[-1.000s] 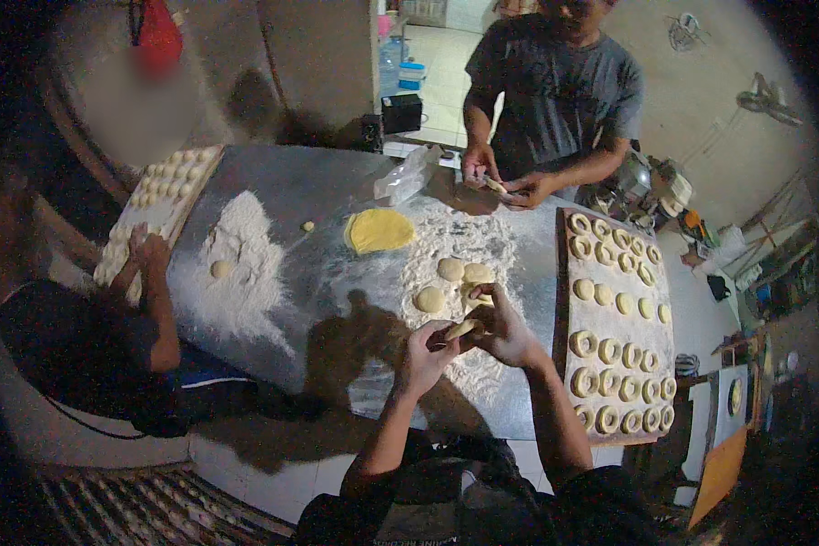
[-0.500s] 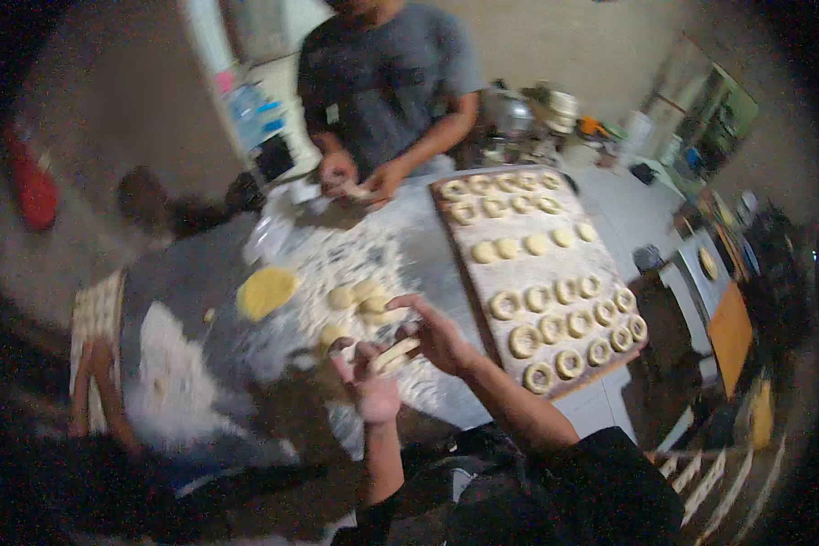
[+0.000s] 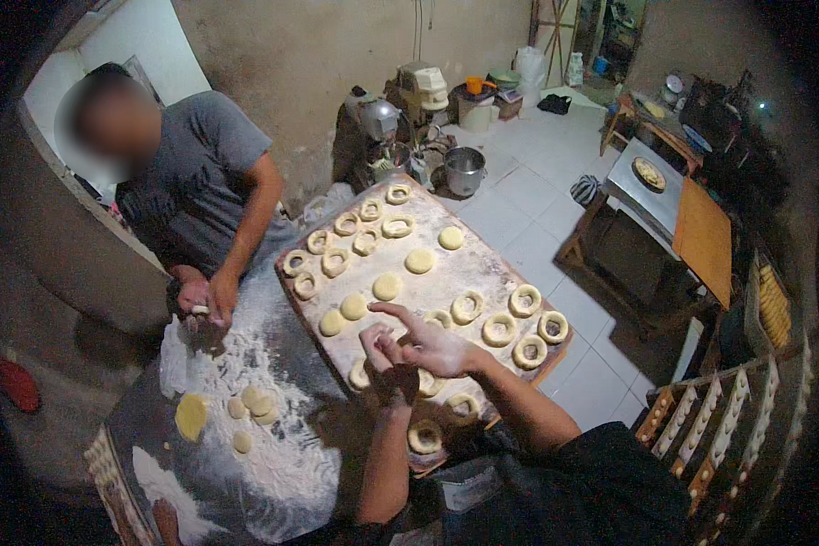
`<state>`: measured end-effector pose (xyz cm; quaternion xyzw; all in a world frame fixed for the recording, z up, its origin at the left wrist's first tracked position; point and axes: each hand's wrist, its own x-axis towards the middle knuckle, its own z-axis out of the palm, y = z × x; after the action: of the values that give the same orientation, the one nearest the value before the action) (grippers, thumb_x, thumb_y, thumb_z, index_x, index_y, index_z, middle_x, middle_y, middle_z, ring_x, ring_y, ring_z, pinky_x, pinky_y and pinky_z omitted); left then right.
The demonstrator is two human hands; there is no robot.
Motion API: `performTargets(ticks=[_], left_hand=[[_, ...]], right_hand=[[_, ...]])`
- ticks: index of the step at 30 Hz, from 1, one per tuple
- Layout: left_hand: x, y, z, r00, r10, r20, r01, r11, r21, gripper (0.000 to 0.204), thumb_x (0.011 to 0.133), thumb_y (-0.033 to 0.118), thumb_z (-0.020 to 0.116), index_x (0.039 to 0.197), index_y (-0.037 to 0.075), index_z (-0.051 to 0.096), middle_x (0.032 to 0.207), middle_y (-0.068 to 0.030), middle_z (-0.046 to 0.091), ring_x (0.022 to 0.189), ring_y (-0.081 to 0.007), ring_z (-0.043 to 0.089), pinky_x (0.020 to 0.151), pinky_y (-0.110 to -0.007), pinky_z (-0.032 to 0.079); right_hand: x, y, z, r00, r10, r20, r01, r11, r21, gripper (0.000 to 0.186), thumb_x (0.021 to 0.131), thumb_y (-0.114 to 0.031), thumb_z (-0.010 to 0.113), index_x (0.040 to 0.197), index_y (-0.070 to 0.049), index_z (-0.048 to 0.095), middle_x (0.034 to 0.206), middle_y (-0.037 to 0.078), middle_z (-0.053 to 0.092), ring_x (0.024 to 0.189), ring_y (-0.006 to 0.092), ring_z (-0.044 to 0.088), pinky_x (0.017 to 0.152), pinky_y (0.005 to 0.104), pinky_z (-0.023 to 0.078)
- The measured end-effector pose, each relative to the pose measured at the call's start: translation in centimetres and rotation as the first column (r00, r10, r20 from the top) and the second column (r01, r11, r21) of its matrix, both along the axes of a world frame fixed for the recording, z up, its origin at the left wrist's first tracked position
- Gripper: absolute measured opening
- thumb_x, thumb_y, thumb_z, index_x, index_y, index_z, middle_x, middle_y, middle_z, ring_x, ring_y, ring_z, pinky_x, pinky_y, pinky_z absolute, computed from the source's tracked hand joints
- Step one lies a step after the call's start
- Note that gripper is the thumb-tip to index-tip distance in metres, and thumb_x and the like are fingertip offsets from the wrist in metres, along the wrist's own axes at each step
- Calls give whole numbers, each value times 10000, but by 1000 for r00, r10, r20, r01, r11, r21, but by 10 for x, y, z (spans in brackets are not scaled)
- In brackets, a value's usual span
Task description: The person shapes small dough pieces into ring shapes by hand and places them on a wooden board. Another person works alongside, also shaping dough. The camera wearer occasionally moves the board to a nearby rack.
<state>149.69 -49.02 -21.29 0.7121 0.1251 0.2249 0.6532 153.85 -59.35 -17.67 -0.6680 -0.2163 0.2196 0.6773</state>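
Over the floured wooden board (image 3: 484,266), my left hand (image 3: 387,362) and my right hand (image 3: 439,348) are pressed together. The left hand's fingers are closed. On the right hand the index finger is stretched out while the others bend against the left hand; anything between the two hands is hidden. Dough rings (image 3: 525,288) lie in groups at the board's far left and near right. A slanting row of flat round dough pieces (image 3: 388,287) runs between them. Left of the board, several small dough rounds (image 3: 258,400) and a flat yellow dough piece (image 3: 191,417) lie on the floured table (image 3: 287,369).
Across the table a co-worker in a grey shirt (image 3: 187,164) handles a pale dough piece. Mixers (image 3: 422,84) and a metal pot (image 3: 465,169) stand by the wall. At right are a low table (image 3: 644,196) and a slatted rack (image 3: 701,423) holding dough pieces.
My view has swung right. Both hands have gone from above the floured table to above the board. The pale dough piece seen between them before is now out of sight.
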Motion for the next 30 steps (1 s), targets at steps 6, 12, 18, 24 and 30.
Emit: performTargets(ticks=[6,12,18,24,30], left_hand=[[61,-83,-1,987,-144,-69,156,962,225,248,985,262,364,1025,37,459,902,-182,588,829,-333,601,728,-403,453],[105,-121,-10,974,-227,-24,225,940,255,229,976,232,372,1088,51,458,874,-235,612,812,-422,614,671,-467,466],[133,-139,-15,957,-249,-152,287,897,336,245,976,248,363,1103,57,448,893,-277,611,863,-476,577,676,-518,452],[145,-151,-19,950,-296,-98,312,911,271,233,981,227,355,1073,33,444,921,-298,592,875,-468,580,661,-509,457],[176,-154,-23,892,-83,-445,377,681,628,491,951,319,438,1313,7,324,1248,-294,424,1094,-452,500,906,-499,409]], right_hand=[[55,-95,-20,994,-106,-37,101,988,-115,415,936,-346,430,1298,-162,344,701,86,573,669,177,578,622,303,476],[85,-125,-25,926,-333,176,353,931,-95,426,932,-533,355,1134,-167,440,567,23,502,511,101,505,501,265,445],[113,-143,-59,897,-423,131,430,902,-36,464,941,-547,332,1158,-140,379,566,23,514,466,139,504,416,265,416],[143,-178,-89,980,-110,165,60,957,283,626,935,-596,292,1364,-141,269,940,197,610,811,271,618,687,339,488],[150,-174,-65,880,-469,-77,382,795,-472,813,840,-595,513,1392,-72,223,996,301,602,942,405,606,835,458,449]])
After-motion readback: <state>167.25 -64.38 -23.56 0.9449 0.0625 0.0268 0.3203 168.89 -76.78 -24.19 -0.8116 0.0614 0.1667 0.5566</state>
